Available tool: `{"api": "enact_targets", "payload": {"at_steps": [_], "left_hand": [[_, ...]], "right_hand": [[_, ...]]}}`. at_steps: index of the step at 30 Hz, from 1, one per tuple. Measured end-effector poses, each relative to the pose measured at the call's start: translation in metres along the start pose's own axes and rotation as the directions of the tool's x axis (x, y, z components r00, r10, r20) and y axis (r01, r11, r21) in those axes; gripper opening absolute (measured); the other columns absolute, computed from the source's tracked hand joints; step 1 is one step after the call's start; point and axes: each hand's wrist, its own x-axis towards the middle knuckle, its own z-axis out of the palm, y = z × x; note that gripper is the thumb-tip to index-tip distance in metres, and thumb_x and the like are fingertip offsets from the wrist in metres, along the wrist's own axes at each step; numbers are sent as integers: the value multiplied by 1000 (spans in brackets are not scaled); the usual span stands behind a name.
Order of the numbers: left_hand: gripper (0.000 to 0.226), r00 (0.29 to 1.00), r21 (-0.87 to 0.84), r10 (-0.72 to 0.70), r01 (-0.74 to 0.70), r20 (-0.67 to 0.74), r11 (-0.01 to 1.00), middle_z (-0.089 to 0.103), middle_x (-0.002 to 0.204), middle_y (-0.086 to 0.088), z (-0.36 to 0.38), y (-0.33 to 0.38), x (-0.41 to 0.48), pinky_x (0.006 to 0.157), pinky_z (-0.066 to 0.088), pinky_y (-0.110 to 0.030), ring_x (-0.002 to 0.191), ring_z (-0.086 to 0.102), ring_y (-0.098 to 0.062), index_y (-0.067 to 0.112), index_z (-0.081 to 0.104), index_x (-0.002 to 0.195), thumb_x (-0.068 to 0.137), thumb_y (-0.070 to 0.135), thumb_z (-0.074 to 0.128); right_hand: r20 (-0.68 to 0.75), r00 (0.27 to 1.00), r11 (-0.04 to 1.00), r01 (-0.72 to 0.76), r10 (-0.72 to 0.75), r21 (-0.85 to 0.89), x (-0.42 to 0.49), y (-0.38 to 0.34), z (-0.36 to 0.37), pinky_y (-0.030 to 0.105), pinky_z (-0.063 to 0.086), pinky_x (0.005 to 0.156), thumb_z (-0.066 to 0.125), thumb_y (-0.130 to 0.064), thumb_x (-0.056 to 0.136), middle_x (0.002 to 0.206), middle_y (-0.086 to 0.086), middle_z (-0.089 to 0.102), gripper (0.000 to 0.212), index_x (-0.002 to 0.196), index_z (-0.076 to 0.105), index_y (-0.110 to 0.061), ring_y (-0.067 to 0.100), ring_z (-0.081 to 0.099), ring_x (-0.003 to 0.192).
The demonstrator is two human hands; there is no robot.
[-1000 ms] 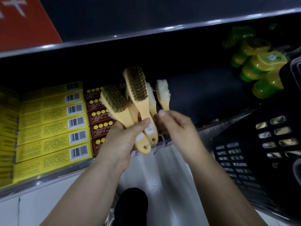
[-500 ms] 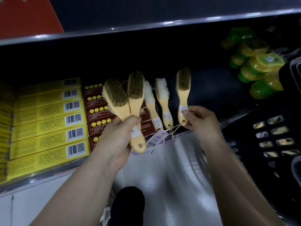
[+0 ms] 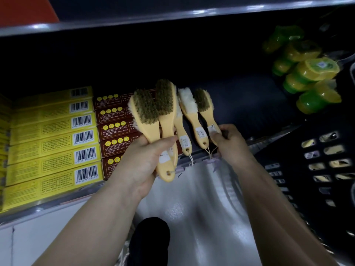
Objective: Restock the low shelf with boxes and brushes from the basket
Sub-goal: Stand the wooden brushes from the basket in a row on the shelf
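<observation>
My left hand (image 3: 143, 162) grips two wooden-handled brushes (image 3: 153, 120) with brown bristles, fanned upward in front of the low shelf. Two more brushes (image 3: 192, 116) lie on the shelf (image 3: 240, 104) just right of them, one with white fleece. My right hand (image 3: 229, 141) pinches the handle of a fifth brush (image 3: 204, 104) and holds it down beside those two, bristles pointing into the shelf. The black basket (image 3: 311, 162) stands at the right.
Yellow boxes (image 3: 50, 143) and dark red boxes (image 3: 113, 127) fill the shelf's left part. Green-and-yellow containers (image 3: 307, 73) sit at the far right. The shelf above (image 3: 172, 14) overhangs. A dark shoe (image 3: 149, 239) is on the shiny floor below.
My right hand drew one brush out of the bunch, carried it right, then brought it back left next to the two brushes on the shelf. My left hand stayed put.
</observation>
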Motion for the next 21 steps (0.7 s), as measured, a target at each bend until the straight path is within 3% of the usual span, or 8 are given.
{"api": "enact_targets", "payload": {"at_steps": [3, 6, 9, 13, 15, 16, 19, 21], "left_hand": [[17, 1000, 19, 16, -16, 6, 1000, 73, 71, 8, 0, -2, 0, 59, 53, -28, 56, 65, -1, 18, 68, 92, 79, 7, 68], [16, 1000, 23, 27, -28, 15, 999, 74, 78, 4, 2, -3, 0, 54, 57, -35, 59, 67, -4, 19, 67, 87, 78, 6, 69], [17, 1000, 10, 17, -17, 14, 1000, 75, 84, -1, 6, -2, 0, 43, 53, -35, 58, 68, -9, 18, 67, 93, 83, 4, 64], [20, 1000, 4, 19, -19, 16, 1000, 73, 87, -5, 9, -4, 3, 47, 54, -33, 62, 68, -16, 19, 66, 98, 85, 5, 62], [19, 998, 56, 47, -49, 31, 997, 73, 78, 2, 10, -6, 5, 46, 51, -25, 65, 68, -12, 24, 67, 93, 84, 8, 64], [18, 998, 66, 52, -55, 44, 996, 73, 75, 5, 11, -7, 6, 45, 50, -23, 63, 68, -9, 25, 67, 92, 83, 9, 65], [17, 994, 49, 52, -56, 92, 997, 75, 78, 3, 16, -7, 7, 48, 53, -25, 66, 70, -9, 24, 67, 91, 84, 9, 65], [13, 990, 48, 57, -63, 126, 997, 75, 82, 1, 20, -5, 5, 52, 55, -29, 71, 72, -14, 22, 68, 93, 87, 12, 62]], "right_hand": [[-4, 1000, 1000, 16, -16, -17, 2, 3, -3, 24, 46, 59, 57, -20, 92, 82, -7, 60, 14, 104, 53, -13, 7, 56, 63], [11, 999, 995, 36, -35, -94, 4, 4, -4, 18, 45, 59, 59, -18, 91, 81, -7, 62, 15, 104, 61, -11, 4, 58, 69], [4, 999, 972, 43, -44, -229, 3, 0, -4, 26, 47, 76, 59, -15, 91, 98, 4, 66, 21, 111, 63, -10, 17, 62, 87], [-64, 981, 882, 137, -185, -452, -12, -7, -9, 32, 46, 85, 54, -20, 93, 112, 11, 57, 23, 112, 64, -13, 28, 59, 98], [-109, 952, 905, 232, -287, -358, -27, -16, -10, 32, 47, 84, 52, -23, 94, 105, 10, 57, 21, 104, 68, -14, 25, 58, 94], [-96, 955, 942, 257, -282, -215, -36, -22, -10, 32, 47, 82, 52, -24, 94, 101, 10, 60, 20, 98, 69, -13, 23, 59, 91], [208, 960, 960, 131, -185, 248, -61, -41, -6, 33, 53, 75, 56, -26, 92, 86, 10, 71, 19, 90, 72, -15, 20, 67, 81], [362, 916, 936, 39, -174, 351, -69, -44, -6, 33, 56, 71, 60, -20, 90, 86, 10, 72, 12, 94, 71, -17, 18, 67, 77]]}}
